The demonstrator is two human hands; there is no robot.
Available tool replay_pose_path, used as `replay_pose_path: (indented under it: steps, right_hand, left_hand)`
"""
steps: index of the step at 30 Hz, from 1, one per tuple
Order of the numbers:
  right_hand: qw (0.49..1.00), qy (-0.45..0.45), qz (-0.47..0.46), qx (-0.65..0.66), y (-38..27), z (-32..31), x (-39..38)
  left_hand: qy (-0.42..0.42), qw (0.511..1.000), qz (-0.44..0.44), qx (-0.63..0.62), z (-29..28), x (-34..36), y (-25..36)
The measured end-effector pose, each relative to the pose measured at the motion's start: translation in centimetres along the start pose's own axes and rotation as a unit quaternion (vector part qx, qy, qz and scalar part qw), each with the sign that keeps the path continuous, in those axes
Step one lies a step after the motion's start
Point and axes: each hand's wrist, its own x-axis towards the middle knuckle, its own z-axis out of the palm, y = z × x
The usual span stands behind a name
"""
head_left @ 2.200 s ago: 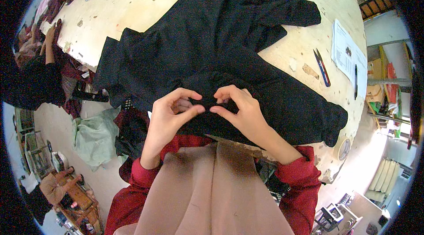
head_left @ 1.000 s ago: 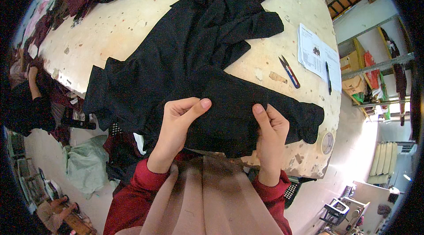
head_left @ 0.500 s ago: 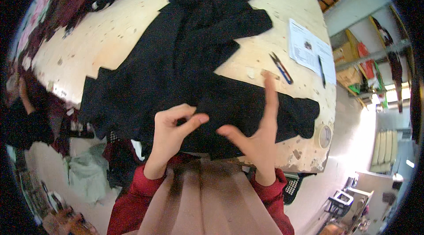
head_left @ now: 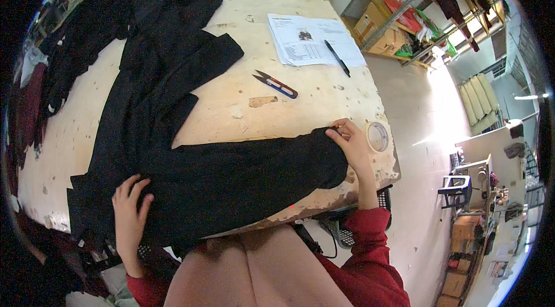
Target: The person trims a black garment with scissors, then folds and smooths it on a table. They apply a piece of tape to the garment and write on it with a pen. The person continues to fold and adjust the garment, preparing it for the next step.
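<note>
Left hand: the left hand (head_left: 130, 214) lies flat with fingers spread, pressed on the near-left part of the black garment (head_left: 173, 134), close to the table's near edge.
Right hand: the right hand (head_left: 352, 144) pinches the right-hand end of the black garment between fingertips and thumb, at the table's right edge.
Garment: one large black piece, stretched between both hands along the near edge and running away up the wooden table (head_left: 324, 99) toward the far left.
Beside the right hand: one roll of clear tape (head_left: 378, 136) lies just beside it, almost touching the knuckles.
Farther out: one pair of red-handled thread snips (head_left: 276, 84) on bare wood beyond the garment; past them a stack of printed paper sheets (head_left: 306, 41) with one black pen (head_left: 337, 57) lying on it.
Open room: bare wood between the garment's near band and the snips.
Edges: the table rim curves round just under both hands; more dark cloth (head_left: 75, 41) lies at the far left.
</note>
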Motion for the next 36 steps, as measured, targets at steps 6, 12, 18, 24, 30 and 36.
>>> replay_pose_path:
  steps: [6, 12, 18, 24, 30, 36]
  right_hand:
    - [0.996, -0.083, 0.008, 0.030, -2.1, -2.5, -2.1]
    - [0.952, -0.033, -0.203, -0.225, 0.8, -2.0, 0.0]
    - [0.997, 0.001, -0.048, 0.062, -1.2, -5.8, -3.3]
    - [0.968, 0.098, -0.169, 0.155, -0.9, -6.7, -7.0]
    - [0.935, 0.288, -0.151, 0.139, -1.9, -3.3, -7.3]
    - [0.939, -0.145, -0.221, 0.222, -13.3, 1.4, -8.4]
  left_hand:
    - [0.043, 0.981, 0.164, -0.097, -1.4, 7.1, 5.3]
    - [-0.065, 0.952, 0.292, -0.066, 2.6, 12.5, 3.5]
    - [-0.125, 0.944, 0.290, -0.095, 0.7, 12.7, -1.5]
    - [-0.098, 0.890, 0.206, -0.395, 1.0, 12.4, -2.8]
    - [0.018, 0.924, 0.106, -0.368, 2.6, 12.4, -2.3]
    - [-0.013, 0.950, 0.275, -0.148, -1.3, 10.3, 3.8]
